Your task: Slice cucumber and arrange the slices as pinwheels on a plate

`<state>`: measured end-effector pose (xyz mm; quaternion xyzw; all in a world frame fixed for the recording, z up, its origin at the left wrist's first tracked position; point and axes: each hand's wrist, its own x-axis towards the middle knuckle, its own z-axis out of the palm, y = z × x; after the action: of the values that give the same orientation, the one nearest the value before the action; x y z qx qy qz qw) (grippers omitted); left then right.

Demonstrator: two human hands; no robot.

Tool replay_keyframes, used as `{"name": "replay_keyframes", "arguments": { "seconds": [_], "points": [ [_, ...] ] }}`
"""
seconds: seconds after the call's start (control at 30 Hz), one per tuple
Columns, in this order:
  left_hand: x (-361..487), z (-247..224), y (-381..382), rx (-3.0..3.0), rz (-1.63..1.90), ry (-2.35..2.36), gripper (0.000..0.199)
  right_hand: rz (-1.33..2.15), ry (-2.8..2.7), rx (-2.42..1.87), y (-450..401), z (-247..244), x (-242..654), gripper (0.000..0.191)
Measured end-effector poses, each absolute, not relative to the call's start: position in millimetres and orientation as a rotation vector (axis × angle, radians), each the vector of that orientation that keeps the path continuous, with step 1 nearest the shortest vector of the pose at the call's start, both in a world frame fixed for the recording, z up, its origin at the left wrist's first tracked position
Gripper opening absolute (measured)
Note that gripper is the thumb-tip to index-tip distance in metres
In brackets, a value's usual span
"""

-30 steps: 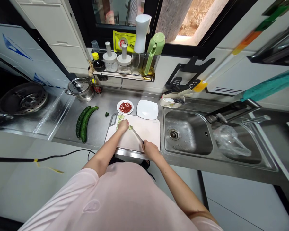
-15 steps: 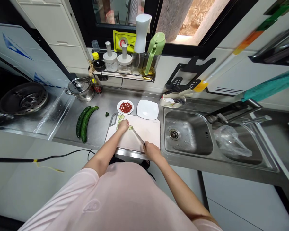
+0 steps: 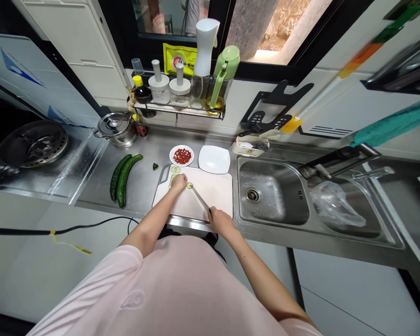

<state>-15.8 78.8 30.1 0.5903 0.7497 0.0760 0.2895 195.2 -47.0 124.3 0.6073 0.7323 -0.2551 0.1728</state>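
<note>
On the white cutting board (image 3: pixel 213 191), my right hand (image 3: pixel 220 220) is closed around the handle of a kitchen knife (image 3: pixel 200 199). Its blade points up and to the left, and the tip meets a pale green cucumber slice (image 3: pixel 189 185). Just left of that slice, my left hand (image 3: pixel 179 183) rests on the board with its fingers curled together. Whatever those fingers hold, if anything, is hidden. More cucumber slices (image 3: pixel 175 170) lie beyond and partly behind my left hand, near the board's grey handle.
Two whole cucumbers (image 3: pixel 126 179) and a small dark green cut end (image 3: pixel 155 166) lie left of the board. Behind it stand a plate of chopped red pieces (image 3: pixel 182 156) and a white square plate (image 3: pixel 214 159). A steel sink (image 3: pixel 273 191) borders the right side.
</note>
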Motion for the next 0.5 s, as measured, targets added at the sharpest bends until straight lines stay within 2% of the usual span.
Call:
{"name": "replay_keyframes", "arguments": {
  "seconds": [0.5],
  "points": [
    [-16.4,29.3,79.2,1.58,0.2,1.99,0.009,-0.712,2.101,1.706,-37.5,122.1,188.9,0.031]
  ]
}}
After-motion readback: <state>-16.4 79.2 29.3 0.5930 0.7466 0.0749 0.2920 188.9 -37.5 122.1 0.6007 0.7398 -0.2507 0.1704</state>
